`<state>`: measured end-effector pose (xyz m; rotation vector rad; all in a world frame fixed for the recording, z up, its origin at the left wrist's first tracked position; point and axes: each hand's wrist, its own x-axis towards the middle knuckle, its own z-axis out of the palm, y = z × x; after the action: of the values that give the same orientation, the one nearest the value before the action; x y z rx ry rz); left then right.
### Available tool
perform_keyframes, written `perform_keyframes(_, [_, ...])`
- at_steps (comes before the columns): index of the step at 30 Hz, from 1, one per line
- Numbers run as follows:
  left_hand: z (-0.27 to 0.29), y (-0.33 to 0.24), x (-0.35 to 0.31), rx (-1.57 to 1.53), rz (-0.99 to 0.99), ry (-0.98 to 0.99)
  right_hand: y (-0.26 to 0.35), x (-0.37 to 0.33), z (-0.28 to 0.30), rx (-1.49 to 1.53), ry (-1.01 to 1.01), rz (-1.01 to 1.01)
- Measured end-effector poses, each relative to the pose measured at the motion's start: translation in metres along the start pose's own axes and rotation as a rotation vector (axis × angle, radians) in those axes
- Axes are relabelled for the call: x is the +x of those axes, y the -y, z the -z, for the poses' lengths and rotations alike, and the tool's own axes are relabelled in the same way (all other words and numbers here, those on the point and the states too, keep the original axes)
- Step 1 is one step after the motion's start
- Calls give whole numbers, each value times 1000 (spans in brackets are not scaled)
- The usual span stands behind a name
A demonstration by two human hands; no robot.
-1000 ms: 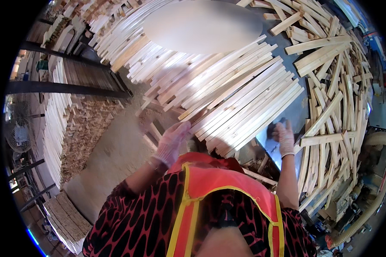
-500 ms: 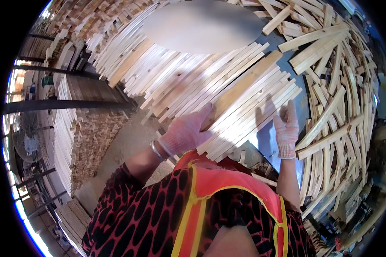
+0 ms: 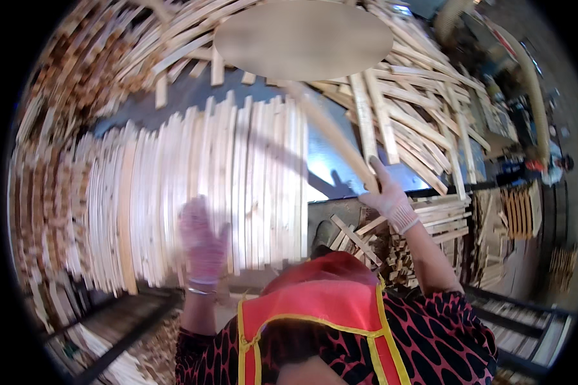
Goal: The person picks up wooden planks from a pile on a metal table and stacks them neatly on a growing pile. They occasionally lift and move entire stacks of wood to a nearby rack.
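Observation:
My right hand [image 3: 388, 196], in a pale knit glove, is closed round the near end of a wooden strip [image 3: 334, 131]. The strip slants up and away to the left, above the blue-grey metal table [image 3: 324, 168], and casts a shadow. My left hand [image 3: 202, 234], also gloved, lies flat with fingers stretched over a row of pale wooden strips [image 3: 263, 186]. These strips lie side by side, pointing away from me, with uneven ends. One strip [image 3: 127, 212] among them is more yellow than its neighbours. A metal bracelet circles my left wrist.
A jumbled heap of loose strips [image 3: 417, 115] covers the table's far right. Stacked lumber [image 3: 45, 192] stands at the left. Short offcuts [image 3: 398, 256] are piled below the table edge at right. A person [image 3: 549, 168] is in the distance at far right.
The view has turned to the right. My right hand, empty before, now grips a wooden strip. The left hand has shifted from the row's near ends onto the top of the strips.

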<state>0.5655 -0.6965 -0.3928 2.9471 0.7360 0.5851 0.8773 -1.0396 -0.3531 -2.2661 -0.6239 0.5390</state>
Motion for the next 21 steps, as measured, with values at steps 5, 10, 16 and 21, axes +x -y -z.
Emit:
perform_keyframes(5, [-61, -150, 62, -404, -240, 410, -68, -68, 26, 822, -508, -276])
perform_keyframes(10, [-189, -224, 138, -791, 55, 441, -210, -125, 64, 494, -1219, -602])
perform_keyframes(16, [-235, -330, 266, -1357, 599, 533, -400, -222, 95, 353, -1251, -1226])
perform_keyframes(21, [-277, -390, 310, -1158, 619, 315, -501, -235, 91, 140, -1042, -1598])
